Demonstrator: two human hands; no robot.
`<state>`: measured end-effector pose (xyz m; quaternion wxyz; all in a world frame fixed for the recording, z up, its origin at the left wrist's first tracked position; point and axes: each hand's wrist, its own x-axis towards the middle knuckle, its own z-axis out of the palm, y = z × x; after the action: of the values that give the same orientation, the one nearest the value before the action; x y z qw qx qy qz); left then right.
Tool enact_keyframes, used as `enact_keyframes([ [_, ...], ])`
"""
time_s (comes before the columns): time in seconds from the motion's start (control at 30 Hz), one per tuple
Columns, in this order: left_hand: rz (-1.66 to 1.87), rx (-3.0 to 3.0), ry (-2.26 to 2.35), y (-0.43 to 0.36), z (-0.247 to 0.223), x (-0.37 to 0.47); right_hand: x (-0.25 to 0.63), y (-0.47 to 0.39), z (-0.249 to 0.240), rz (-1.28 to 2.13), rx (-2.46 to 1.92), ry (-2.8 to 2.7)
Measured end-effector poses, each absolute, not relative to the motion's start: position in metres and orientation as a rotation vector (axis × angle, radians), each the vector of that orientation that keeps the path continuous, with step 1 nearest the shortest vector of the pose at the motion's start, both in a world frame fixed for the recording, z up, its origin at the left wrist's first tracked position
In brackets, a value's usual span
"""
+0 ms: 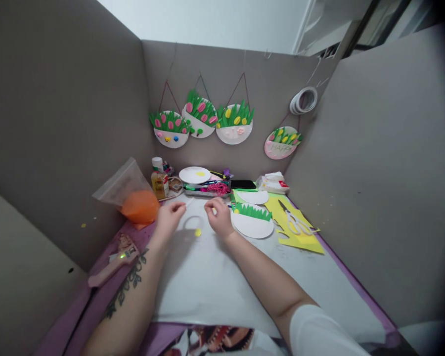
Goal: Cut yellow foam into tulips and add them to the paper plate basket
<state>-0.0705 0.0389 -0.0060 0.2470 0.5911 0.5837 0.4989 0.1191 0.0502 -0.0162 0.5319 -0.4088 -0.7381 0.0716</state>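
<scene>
Both arms (265,267) reach forward, fingers (212,204) pinched.

My sleeve (315,326) is white. I see a pale pink glue gun (109,273), a yellow cutout (198,232), a white plate (252,227) fringed in grass green, a yellow sheet (304,242), orange bag contents (140,206), purple cloth (70,316) and plain grey walls (59,99).

From here the yellow sheet (300,242) looks like matt paper. Scissors (289,215) on it have metal blades; left of it, the green-fringed plate (252,227) looks smooth and papery.
</scene>
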Motion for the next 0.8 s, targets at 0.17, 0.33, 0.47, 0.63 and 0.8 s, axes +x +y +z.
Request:
enact_keyframes([
  [0.17,1.134,1.787,1.902,0.049,-0.011,-0.091,0.131,0.059,-0.031,0.456,-1.046,-1.875],
  [0.33,0.683,2.112,1.987,0.045,-0.024,-0.075,0.122,0.053,-0.059,0.713,-1.066,-2.137],
  [0.47,0.501,2.301,1.566,0.04,-0.028,-0.063,0.117,0.05,-0.071,0.718,-1.115,-2.126],
  [0.63,0.423,2.36,1.533,0.036,-0.034,-0.053,0.114,0.049,-0.075,0.642,-1.17,-2.159],
  [0.8,0.406,2.382,1.519,0.033,-0.037,-0.048,0.113,0.049,-0.074,0.635,-1.185,-2.171],
])
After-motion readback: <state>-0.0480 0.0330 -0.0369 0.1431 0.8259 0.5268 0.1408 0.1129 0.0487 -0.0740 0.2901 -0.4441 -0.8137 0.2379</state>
